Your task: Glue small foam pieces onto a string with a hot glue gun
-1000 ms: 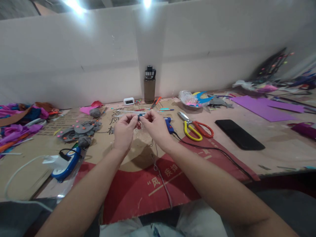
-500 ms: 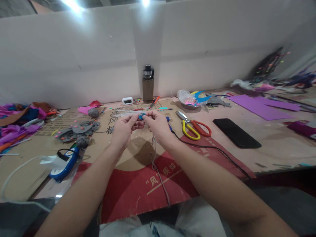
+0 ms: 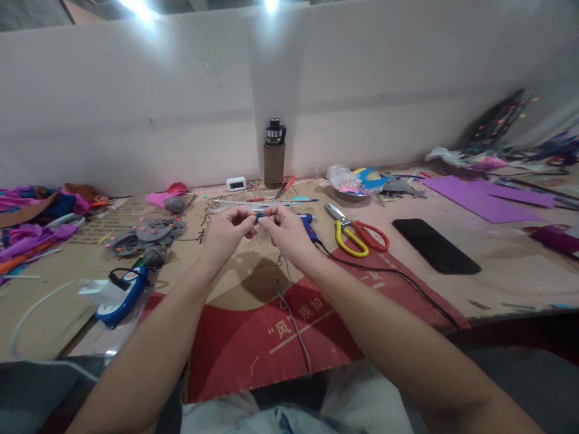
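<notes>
Between the fingertips of my two hands is a small dark blue-teal piece (image 3: 259, 215), mostly covered, its kind too small to make out. My left hand (image 3: 230, 232) pinches it from the left. From the right, my right hand (image 3: 286, 232) pinches the same piece with thumb and forefinger. Below the hands a thin greyish cord (image 3: 294, 322) with loops runs down over the cardboard (image 3: 235, 355); whether it joins the piece is hidden. Just right of my right hand lies a blue glue gun (image 3: 309, 226), partly covered.
Scissors (image 3: 353, 238) with red and yellow handles and a black phone (image 3: 434, 246) lie to the right. A bottle (image 3: 274, 157) stands by the wall. Left are grey felt pieces (image 3: 145, 235) and a blue power strip (image 3: 122, 301). Purple sheets (image 3: 484, 199) lie far right.
My fingers have closed further over the small blue piece, so less of it shows. More of the glue gun shows beside my right hand. The whole view has shifted slightly.
</notes>
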`<state>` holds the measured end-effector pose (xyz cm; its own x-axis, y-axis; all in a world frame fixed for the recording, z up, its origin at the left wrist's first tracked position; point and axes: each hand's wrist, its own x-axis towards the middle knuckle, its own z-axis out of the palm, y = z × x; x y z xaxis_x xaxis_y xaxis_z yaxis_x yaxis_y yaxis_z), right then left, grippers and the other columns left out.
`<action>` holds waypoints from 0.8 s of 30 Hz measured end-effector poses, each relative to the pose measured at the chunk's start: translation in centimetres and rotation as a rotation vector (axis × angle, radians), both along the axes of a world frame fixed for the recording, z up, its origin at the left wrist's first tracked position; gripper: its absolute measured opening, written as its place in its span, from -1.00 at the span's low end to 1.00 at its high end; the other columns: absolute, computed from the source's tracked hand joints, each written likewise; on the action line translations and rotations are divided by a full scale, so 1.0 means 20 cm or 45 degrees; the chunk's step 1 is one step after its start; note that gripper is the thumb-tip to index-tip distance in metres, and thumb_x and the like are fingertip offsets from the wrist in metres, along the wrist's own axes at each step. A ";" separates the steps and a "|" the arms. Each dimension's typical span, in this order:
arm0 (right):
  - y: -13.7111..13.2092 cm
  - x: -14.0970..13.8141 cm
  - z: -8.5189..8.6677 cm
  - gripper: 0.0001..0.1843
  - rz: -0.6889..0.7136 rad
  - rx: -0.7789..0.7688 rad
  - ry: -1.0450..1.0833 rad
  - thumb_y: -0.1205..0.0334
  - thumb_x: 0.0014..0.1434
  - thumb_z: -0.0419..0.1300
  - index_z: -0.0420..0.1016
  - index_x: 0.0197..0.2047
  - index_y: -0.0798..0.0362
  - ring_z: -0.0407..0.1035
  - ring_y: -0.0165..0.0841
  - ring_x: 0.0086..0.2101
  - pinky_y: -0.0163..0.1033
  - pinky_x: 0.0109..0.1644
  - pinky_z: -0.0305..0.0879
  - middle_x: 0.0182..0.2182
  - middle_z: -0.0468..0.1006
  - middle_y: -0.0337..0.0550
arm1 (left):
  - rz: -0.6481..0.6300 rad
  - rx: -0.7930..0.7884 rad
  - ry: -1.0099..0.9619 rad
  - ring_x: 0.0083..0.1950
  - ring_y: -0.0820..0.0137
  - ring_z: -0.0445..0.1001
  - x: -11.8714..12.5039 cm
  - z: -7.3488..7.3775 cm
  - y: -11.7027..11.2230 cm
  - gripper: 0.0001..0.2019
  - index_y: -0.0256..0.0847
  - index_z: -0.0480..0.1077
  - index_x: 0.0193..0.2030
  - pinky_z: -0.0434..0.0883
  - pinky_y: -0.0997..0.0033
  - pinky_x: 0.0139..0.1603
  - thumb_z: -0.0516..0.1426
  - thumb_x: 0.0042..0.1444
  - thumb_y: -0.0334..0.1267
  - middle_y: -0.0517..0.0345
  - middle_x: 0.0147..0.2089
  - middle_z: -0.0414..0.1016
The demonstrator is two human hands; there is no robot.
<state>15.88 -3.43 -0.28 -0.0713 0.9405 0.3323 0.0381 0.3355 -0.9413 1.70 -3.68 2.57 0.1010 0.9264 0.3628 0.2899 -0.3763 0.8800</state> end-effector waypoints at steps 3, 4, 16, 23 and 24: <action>-0.02 -0.01 0.00 -0.76 0.048 -0.006 0.033 0.11 0.07 0.12 0.25 -0.21 0.02 0.10 -0.52 -0.59 -0.37 -0.49 0.05 -0.58 0.22 -0.43 | -0.005 -0.065 -0.133 -0.57 0.50 0.33 -0.01 -0.02 0.02 -0.87 -0.23 0.41 -0.43 0.28 0.49 -0.51 0.18 -0.02 -0.21 0.20 -0.60 0.38; -0.02 -0.01 0.01 -0.78 0.056 -0.009 0.037 0.12 0.07 0.11 0.25 -0.22 0.02 0.09 -0.53 -0.59 -0.37 -0.48 0.05 -0.58 0.21 -0.43 | -0.010 -0.086 -0.171 -0.58 0.51 0.31 -0.01 -0.03 0.03 -0.87 -0.23 0.41 -0.44 0.26 0.49 -0.52 0.18 -0.02 -0.21 0.21 -0.61 0.37; 0.00 0.01 0.01 -0.81 -0.110 0.070 -0.094 0.13 0.04 0.11 0.33 -0.47 0.08 0.13 -0.50 -0.53 -0.35 -0.46 0.04 -0.57 0.29 -0.34 | -0.139 -0.322 -0.382 -0.63 0.59 0.17 0.03 -0.02 0.01 -0.85 -0.28 0.36 -0.50 0.11 0.57 -0.59 0.21 -0.11 -0.25 0.27 -0.66 0.26; -0.01 0.02 0.02 -0.81 -0.190 0.046 -0.108 0.13 0.04 0.10 0.30 -0.49 0.08 0.12 -0.50 -0.54 -0.35 -0.45 0.04 -0.59 0.27 -0.35 | -0.306 -0.446 -0.530 -0.60 0.63 0.19 0.03 -0.04 0.03 -0.82 -0.32 0.41 -0.46 0.10 0.61 -0.59 0.26 -0.12 -0.24 0.26 -0.61 0.28; -0.01 0.02 0.03 -0.81 -0.195 0.046 -0.113 0.14 0.04 0.10 0.30 -0.49 0.08 0.12 -0.50 -0.54 -0.35 -0.45 0.05 -0.59 0.28 -0.34 | -0.302 -0.436 -0.526 -0.60 0.63 0.19 0.03 -0.04 0.03 -0.82 -0.32 0.42 -0.44 0.10 0.61 -0.59 0.26 -0.13 -0.24 0.26 -0.60 0.29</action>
